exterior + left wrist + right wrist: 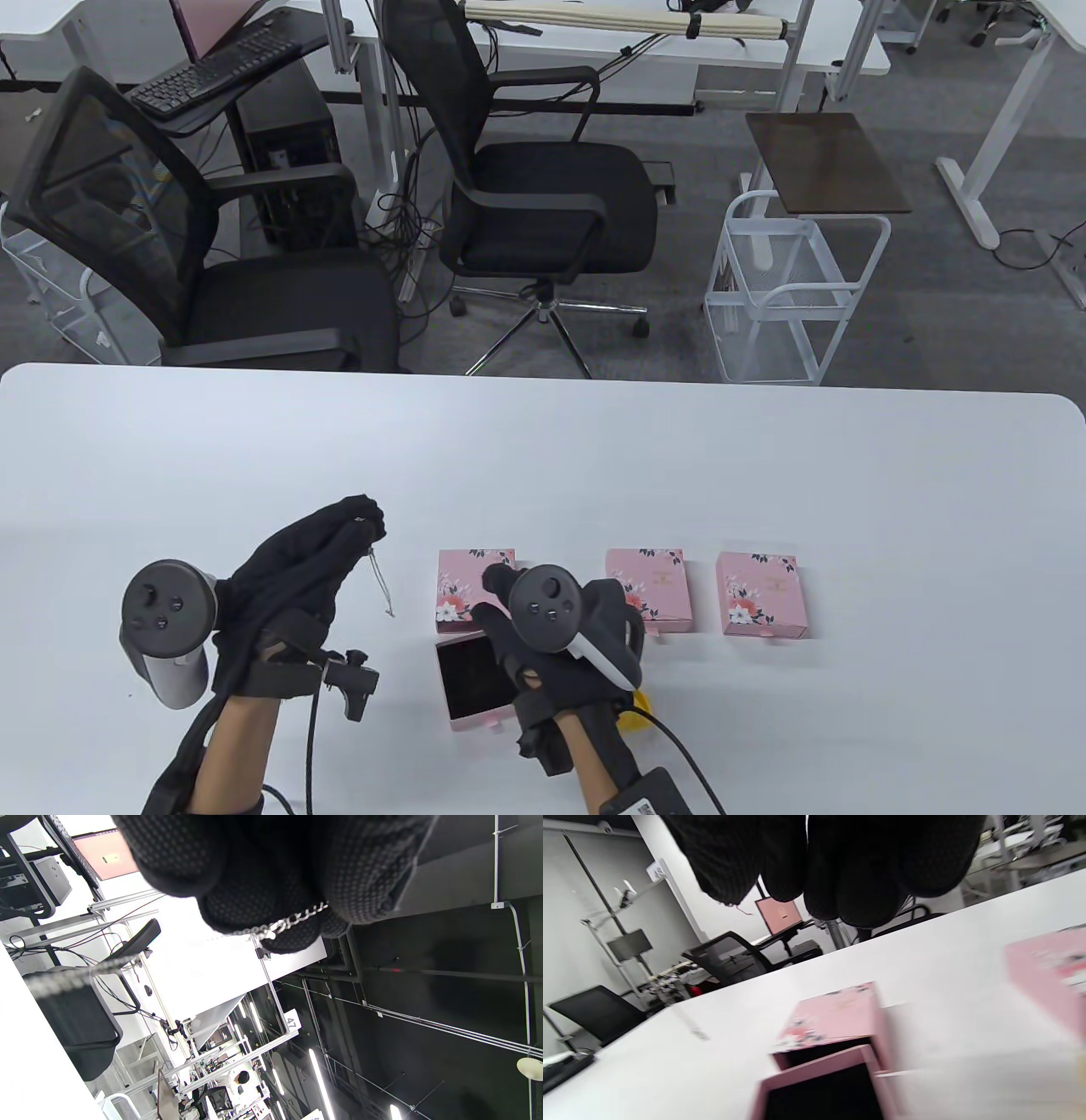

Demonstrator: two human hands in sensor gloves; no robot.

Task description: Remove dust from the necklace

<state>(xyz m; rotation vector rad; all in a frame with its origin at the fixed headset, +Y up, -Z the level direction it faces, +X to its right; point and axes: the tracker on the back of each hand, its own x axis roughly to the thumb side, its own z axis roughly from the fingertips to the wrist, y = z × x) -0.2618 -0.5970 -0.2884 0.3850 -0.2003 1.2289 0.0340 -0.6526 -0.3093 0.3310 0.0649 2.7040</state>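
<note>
My left hand (339,543) is raised above the table, left of the boxes. Its fingertips are bunched and pinch a thin silver necklace (382,586) whose loose end hangs down. The chain runs across those fingertips in the left wrist view (288,923). My right hand (496,598) hovers over an open pink drawer (475,683) with a dark lining, pulled out of the left pink box (471,586). Its fingers hang bunched over that box in the right wrist view (835,1018). A white stick (604,664) with a yellow end (636,709) shows beside the right tracker; I cannot tell whether the hand grips it.
Two more closed pink floral boxes (649,590) (761,594) stand in a row to the right. The white table (594,458) stretches far beyond them. Office chairs (543,195) and a white wire cart (789,297) stand past the far edge.
</note>
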